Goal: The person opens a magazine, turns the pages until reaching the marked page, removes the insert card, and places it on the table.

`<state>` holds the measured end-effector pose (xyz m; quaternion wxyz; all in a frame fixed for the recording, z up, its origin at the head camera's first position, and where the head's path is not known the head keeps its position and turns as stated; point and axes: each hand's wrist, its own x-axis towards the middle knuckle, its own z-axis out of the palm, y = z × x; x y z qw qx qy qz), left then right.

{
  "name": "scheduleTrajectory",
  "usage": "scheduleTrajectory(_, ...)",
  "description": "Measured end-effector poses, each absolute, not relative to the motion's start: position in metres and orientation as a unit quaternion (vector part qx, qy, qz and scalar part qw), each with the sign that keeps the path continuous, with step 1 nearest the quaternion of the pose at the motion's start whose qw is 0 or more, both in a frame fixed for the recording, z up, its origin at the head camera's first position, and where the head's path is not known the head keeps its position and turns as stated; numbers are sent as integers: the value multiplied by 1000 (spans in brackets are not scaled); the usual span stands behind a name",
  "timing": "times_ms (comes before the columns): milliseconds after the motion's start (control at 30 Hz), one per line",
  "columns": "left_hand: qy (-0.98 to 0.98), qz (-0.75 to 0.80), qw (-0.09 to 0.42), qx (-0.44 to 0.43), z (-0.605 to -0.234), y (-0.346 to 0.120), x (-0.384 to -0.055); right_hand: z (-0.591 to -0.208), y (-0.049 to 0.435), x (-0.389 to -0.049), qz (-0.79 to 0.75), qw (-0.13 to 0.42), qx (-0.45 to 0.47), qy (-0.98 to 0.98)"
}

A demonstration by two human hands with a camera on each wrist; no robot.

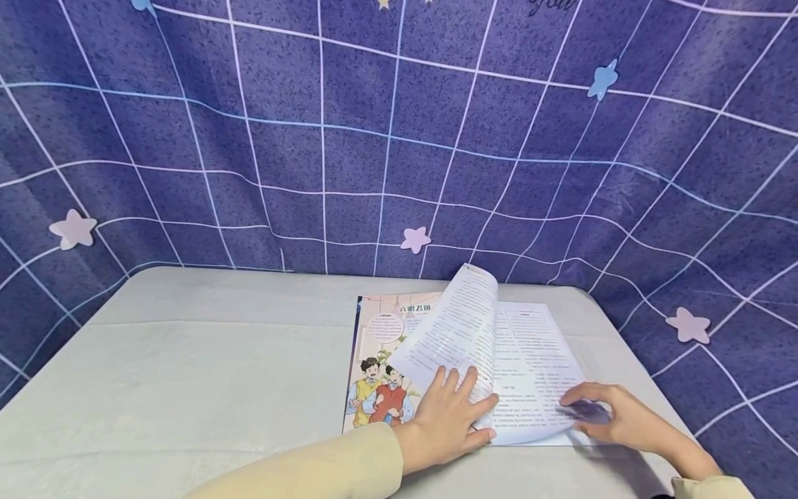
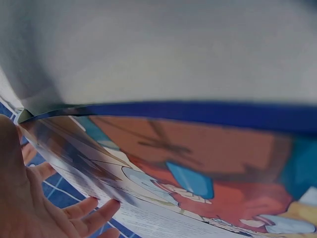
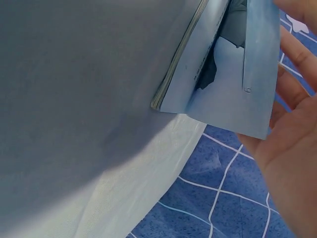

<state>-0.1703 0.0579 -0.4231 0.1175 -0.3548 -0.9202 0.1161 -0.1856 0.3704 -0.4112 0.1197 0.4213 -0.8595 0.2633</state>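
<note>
An illustrated magazine (image 1: 530, 346) lies spread on the table in the head view, its left side showing a picture page (image 1: 368, 388) with two cartoon figures. One text page (image 1: 455, 319) bends up and over to the left of the spine. My left hand (image 1: 442, 419) rests on that bent page with fingers spread; the left wrist view shows its fingertips touching the paper. At the lower right corner, my right hand (image 1: 614, 416) holds the edge of a curled right-hand page (image 3: 233, 109) between curved fingers and thumb. In the right wrist view, fingers (image 3: 294, 54) lie behind the lifted page.
A pale cloth-covered table (image 1: 218, 367) extends left of the magazine. Behind and to the right hangs a blue-purple curtain (image 1: 349, 138) with grid lines and stars. The table's right edge runs close by my right hand.
</note>
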Motion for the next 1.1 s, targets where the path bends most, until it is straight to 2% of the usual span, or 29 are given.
scheduleTrajectory(667, -901, 107, 123, -402, -422, 56, -171, -408, 370, -189, 284, 145, 429, -845)
scheduleTrajectory(900, -889, 98, 144, -424, -422, 55, -173, -405, 369, -189, 281, 149, 411, -854)
scheduleTrajectory(1100, -885, 100, 139, -432, -421, 54, -174, -402, 368, -189, 286, 152, 403, -856)
